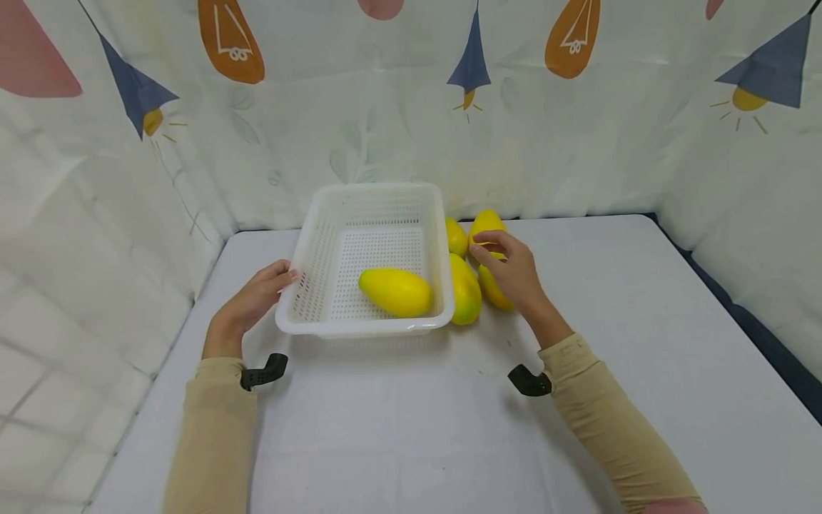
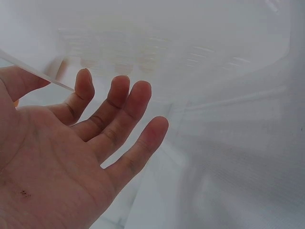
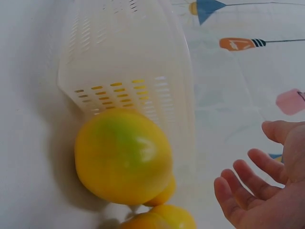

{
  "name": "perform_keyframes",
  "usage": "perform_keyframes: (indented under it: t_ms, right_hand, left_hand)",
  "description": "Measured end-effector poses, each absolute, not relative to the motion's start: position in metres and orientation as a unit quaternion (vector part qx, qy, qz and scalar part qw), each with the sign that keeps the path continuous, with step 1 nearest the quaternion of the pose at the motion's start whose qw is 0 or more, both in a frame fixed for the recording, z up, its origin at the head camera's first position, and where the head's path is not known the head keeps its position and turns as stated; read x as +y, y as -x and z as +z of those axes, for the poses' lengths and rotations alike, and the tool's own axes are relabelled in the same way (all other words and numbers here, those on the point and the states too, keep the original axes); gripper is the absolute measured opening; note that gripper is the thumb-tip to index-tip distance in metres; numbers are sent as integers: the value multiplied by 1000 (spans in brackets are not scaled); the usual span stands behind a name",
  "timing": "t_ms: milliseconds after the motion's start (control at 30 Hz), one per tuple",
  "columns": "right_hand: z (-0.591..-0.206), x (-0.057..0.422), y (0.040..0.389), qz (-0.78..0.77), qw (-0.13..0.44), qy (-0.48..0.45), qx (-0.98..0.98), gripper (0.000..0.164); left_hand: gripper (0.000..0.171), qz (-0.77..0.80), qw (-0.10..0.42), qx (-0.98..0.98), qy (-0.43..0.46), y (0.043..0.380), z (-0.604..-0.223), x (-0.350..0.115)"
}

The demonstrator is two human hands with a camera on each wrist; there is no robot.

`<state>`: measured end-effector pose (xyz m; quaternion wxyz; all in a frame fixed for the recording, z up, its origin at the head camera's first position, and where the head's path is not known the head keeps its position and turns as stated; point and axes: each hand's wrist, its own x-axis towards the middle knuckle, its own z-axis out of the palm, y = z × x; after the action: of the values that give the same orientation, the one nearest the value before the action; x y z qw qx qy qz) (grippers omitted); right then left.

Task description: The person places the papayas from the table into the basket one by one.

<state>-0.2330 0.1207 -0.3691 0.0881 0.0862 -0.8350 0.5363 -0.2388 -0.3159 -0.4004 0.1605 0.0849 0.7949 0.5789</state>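
Note:
A white perforated plastic basket (image 1: 366, 328) sits on the table with one yellow mango (image 1: 395, 293) lying inside, near its front right corner. My left hand (image 1: 253, 300) holds the basket's left rim, thumb over the edge; in the left wrist view the other fingers (image 2: 136, 102) spread loosely under the rim. Several more mangoes lie outside against or near the basket's right wall, among them a green-tinged one (image 1: 465, 289) and one farther back (image 1: 488, 223). Above this group hovers my right hand (image 1: 510, 268), fingers loosely bent and holding nothing; the right wrist view shows its fingers apart from the fruit.
A white cloth covers the table (image 1: 398, 428). Behind it hangs a pale curtain (image 1: 398, 107) printed with lamps and bulbs, close to the basket's far side. Black wrist cameras (image 1: 529, 380) are strapped on both forearms.

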Motion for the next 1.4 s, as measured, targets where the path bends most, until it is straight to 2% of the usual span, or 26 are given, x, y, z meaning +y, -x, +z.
perform_keyframes:
  t_ms: [1400]
  right_hand:
    - [-390,148,229,560,89,-66,-821,46]
  left_hand:
    - [30,577,158,796,-93,238,-401,-316]
